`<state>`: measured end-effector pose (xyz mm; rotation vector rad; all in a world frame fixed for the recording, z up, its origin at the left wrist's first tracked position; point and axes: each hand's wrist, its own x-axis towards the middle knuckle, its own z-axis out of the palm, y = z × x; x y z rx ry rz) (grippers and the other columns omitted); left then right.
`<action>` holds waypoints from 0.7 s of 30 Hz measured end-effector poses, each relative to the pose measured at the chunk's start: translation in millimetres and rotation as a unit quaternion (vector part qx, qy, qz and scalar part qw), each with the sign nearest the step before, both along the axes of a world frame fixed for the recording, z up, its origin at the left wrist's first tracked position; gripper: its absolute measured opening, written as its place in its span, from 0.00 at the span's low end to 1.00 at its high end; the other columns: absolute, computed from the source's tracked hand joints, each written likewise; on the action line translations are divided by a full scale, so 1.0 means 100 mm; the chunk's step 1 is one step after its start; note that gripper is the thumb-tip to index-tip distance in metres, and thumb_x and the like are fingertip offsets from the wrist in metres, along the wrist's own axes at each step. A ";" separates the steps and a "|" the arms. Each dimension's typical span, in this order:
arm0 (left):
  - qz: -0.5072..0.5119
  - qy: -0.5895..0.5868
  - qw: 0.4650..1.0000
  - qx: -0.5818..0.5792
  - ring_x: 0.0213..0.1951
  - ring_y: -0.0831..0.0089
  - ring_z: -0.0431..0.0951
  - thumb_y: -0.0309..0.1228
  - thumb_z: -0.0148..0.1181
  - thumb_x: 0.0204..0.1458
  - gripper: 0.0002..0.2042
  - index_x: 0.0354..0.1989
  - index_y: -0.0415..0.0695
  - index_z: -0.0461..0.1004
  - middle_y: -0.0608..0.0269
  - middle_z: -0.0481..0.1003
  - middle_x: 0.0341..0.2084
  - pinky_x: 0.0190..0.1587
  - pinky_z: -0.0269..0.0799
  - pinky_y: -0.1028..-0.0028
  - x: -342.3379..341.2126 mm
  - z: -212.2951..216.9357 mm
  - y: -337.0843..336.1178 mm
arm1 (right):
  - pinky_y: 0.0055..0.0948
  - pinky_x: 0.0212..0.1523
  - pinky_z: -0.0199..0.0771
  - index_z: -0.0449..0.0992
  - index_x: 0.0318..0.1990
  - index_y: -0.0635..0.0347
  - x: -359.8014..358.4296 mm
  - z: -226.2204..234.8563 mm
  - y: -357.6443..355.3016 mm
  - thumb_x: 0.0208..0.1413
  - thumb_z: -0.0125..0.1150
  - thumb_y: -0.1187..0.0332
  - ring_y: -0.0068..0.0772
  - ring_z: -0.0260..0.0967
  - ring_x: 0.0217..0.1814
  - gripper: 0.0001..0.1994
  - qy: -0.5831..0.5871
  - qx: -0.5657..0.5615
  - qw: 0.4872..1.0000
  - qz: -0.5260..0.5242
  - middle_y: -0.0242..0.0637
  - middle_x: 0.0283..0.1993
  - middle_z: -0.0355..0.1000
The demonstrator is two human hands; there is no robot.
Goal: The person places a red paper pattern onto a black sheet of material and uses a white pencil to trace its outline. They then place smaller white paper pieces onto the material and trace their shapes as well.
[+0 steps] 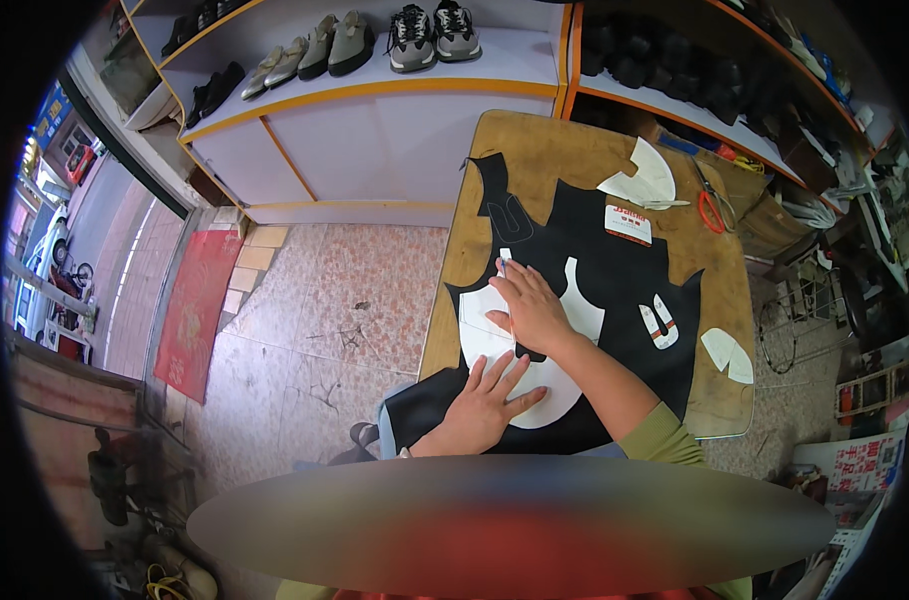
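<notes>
A white paper pattern (482,335) with a curved, cut-out outline lies on black sheet material (629,285) over the table. My left hand (477,408) rests flat on the pattern's lower left, fingers spread. Above it and to the right, my right hand (530,308) lies across the pattern's middle, fingers stretched toward its narrow top tab and thumb apart. A small bluish thing is at its fingertips, too small to name; the palm hides part of the pattern. Beyond the fingertips, a thin pale U-shaped outline (515,218) is drawn on the black sheet.
Orange-handled scissors (712,208) lie at the table's (544,150) far right. Near them are a folded white pattern piece (642,182) and a white card (628,224). A small U-shaped pattern (659,322) and another pale piece (727,356) lie rightward. Shoe shelves (374,85) stand behind.
</notes>
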<state>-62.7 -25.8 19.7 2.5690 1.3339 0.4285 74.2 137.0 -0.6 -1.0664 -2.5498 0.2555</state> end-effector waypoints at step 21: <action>-0.017 -0.016 1.000 -0.005 0.71 0.51 0.55 0.24 0.52 0.52 0.30 0.65 0.66 0.69 0.54 0.57 0.70 0.70 0.51 0.45 -0.04 0.05 0.07 | 0.44 0.73 0.51 0.71 0.57 0.62 0.00 0.02 0.02 0.60 0.59 0.54 0.46 0.53 0.75 0.24 0.007 0.024 1.000 -0.009 0.48 0.68 0.63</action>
